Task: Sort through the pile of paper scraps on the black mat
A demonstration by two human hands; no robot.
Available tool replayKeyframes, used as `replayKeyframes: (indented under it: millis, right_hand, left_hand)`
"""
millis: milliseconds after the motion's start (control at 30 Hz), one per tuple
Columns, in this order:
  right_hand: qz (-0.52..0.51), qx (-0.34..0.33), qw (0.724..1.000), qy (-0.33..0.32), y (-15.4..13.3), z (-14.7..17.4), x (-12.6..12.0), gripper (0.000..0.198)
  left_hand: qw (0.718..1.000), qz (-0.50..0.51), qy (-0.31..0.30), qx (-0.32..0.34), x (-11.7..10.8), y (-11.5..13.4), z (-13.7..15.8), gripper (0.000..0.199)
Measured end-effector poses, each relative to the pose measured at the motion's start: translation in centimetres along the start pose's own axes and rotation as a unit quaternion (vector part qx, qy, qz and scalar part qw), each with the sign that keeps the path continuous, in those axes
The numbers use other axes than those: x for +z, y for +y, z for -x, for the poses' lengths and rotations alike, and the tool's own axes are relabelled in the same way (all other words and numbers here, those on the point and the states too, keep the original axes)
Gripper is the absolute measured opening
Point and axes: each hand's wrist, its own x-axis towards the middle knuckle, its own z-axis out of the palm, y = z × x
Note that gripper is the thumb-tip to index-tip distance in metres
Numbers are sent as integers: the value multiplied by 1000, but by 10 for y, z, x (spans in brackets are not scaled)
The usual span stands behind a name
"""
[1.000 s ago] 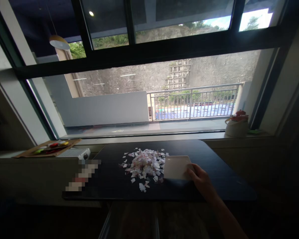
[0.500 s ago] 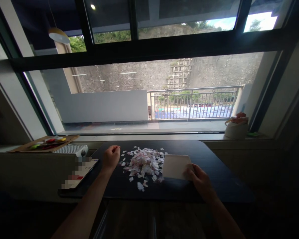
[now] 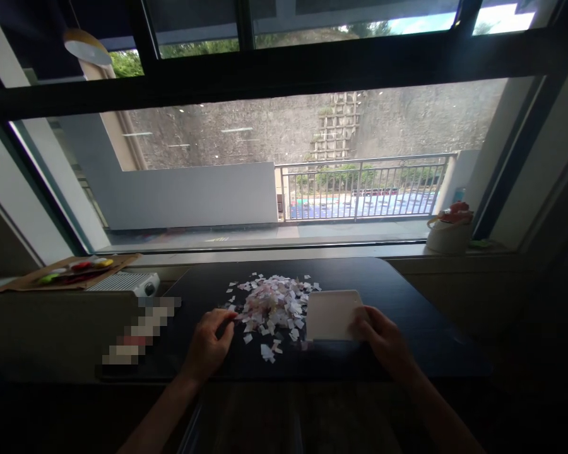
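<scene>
A heap of small torn paper scraps, white with some pinkish pieces, lies in the middle of the dark table. At its left edge my left hand is low over the table, thumb and curled fingers apart, fingertips by the outermost scraps. Nothing shows in that hand; whether it touches a scrap I cannot tell. My right hand grips the right side of a white, square, flat board, thumb on top. The board's left edge reaches the right side of the heap, close to the tabletop.
A blurred-out flat item lies at the table's left end. Beyond it are a white heater-like box and a brown board with coloured items. A pale jug stands on the sill at right, below the large window.
My left hand has come down and toward me, its closed fingers loosening beside the heap. The board in my right hand stays almost in place against the scraps. The view has tilted slightly down.
</scene>
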Motion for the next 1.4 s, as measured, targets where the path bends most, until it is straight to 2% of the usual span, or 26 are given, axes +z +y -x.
replayKeyframes:
  millis: [100, 167, 233, 300, 467, 667, 767, 933, 1033, 1133, 1200, 1300, 1400]
  right_hand:
    - [-5, 19, 998, 57, 1, 0, -1, 38]
    - [-3, 11, 999, 41, 2, 1, 0, 37]
    - [10, -7, 1000, 15, 2, 2, 1, 34]
    - [31, -15, 999, 18, 1, 3, 2, 33]
    - [49, 5, 997, 52, -2, 5, 4, 34]
    - [31, 18, 999, 38, -8, 7, 4, 36]
    - [21, 23, 999, 37, -11, 8, 5, 39]
    - [9, 8, 999, 43, -8, 7, 4, 38]
    - [9, 0, 999, 34, -4, 9, 4, 34]
    - [14, -10, 1000, 18, -5, 16, 10, 30]
    - [10, -1, 1000, 13, -9, 23, 16, 29]
    - [4, 27, 1000, -14, -15, 32, 23, 29]
    - [3, 44, 999, -26, -17, 33, 26, 30]
  left_hand:
    - [986, -20, -103, 127, 11, 36, 7, 23]
    - [964, -29, -172, 199, 21, 60, 12, 28]
    - [943, -49, -224, 243, 27, 78, 15, 38]
    - [930, -80, -253, 253, 29, 85, 15, 43]
    - [940, -109, -245, 211, 22, 78, 9, 22]
    - [931, -112, -262, 230, 30, 84, 7, 36]
    - [929, -106, -258, 243, 30, 86, 10, 27]
    - [945, -83, -221, 226, 18, 79, 12, 21]
    - [963, -87, -168, 194, 11, 61, 5, 21]
    - [987, -99, -76, 106, 3, 29, -5, 22]
    - [995, -81, -36, 45, -1, 6, -8, 23]
    - [998, -37, -7, -44, -4, -17, -7, 25]
    - [993, 7, 14, -116, -5, -22, -3, 29]
